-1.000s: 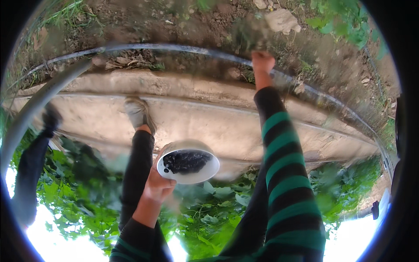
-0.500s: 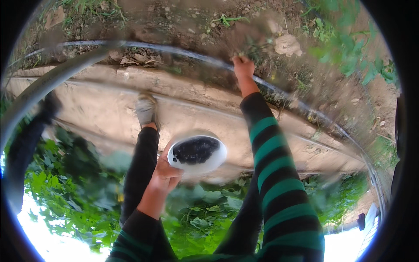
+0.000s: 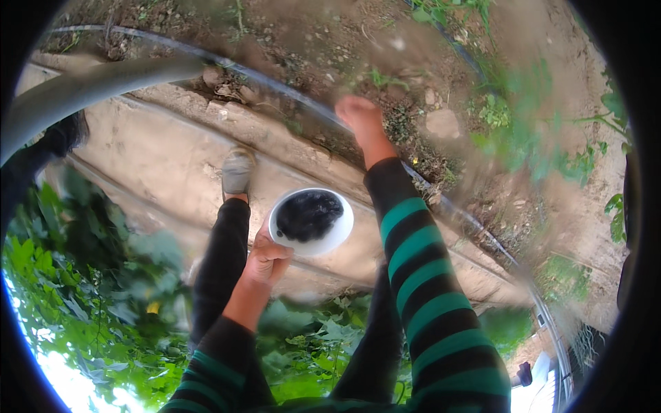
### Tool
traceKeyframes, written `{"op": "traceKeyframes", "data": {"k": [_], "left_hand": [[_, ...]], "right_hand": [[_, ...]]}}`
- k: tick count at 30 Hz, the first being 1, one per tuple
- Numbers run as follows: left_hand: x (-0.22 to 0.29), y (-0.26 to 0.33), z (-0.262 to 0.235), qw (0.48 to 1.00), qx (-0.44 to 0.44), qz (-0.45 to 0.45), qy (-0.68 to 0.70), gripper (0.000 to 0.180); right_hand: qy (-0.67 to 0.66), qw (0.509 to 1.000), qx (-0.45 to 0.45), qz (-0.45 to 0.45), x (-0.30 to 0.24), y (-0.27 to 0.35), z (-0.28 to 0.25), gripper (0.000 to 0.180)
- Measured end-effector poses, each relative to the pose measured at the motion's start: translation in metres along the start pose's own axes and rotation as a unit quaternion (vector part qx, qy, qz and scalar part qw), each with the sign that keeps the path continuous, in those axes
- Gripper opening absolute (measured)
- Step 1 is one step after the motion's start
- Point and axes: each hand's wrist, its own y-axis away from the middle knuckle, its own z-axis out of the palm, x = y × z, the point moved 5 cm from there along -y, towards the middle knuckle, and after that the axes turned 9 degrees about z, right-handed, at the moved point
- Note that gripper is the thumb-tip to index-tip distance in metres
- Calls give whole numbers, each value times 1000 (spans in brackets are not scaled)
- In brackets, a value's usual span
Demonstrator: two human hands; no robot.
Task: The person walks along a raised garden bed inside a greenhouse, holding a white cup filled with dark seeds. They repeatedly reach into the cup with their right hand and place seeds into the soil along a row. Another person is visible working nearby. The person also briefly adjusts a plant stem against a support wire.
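My left hand [image 3: 267, 260] grips the near left rim of a white bowl [image 3: 335, 239], thumb over the edge. Inside the bowl lies a dark, nearly black loose material [image 3: 310, 215], its kind too blurred to name. Beyond it, my right hand [image 3: 361, 120] hovers over or beside a thin grey hose [image 3: 310, 103] at the edge of the soil bed [image 3: 289, 51]. Its fingers look curled together, slightly smeared by motion; whatever they may hold is hidden.
A pale concrete ledge [image 3: 172, 148] crosses beneath me, with my shoe [image 3: 238, 172] on it. A thick grey pipe [image 3: 89, 89] curves in from the left. Leafy green plants [image 3: 76, 275] stand behind the ledge; weeds [image 3: 496, 113] and a flat stone [image 3: 442, 124] lie in the bed.
My right hand has shifted left in view, from the soil past the hose to near the hose. The bowl stays in my left hand, slightly higher in view. The whole view has turned somewhat.
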Motion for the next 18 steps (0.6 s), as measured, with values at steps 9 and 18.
{"op": "traceKeyframes", "data": {"k": [9, 18], "left_hand": [[40, 7, 48, 996, -76, 52, -3, 76], [51, 4, 48, 992, -91, 89, 2, 79]], "right_hand": [[135, 984, 109, -44, -20, -22, 73, 7], [222, 964, 139, -49, -17, -44, 84, 7]]}}
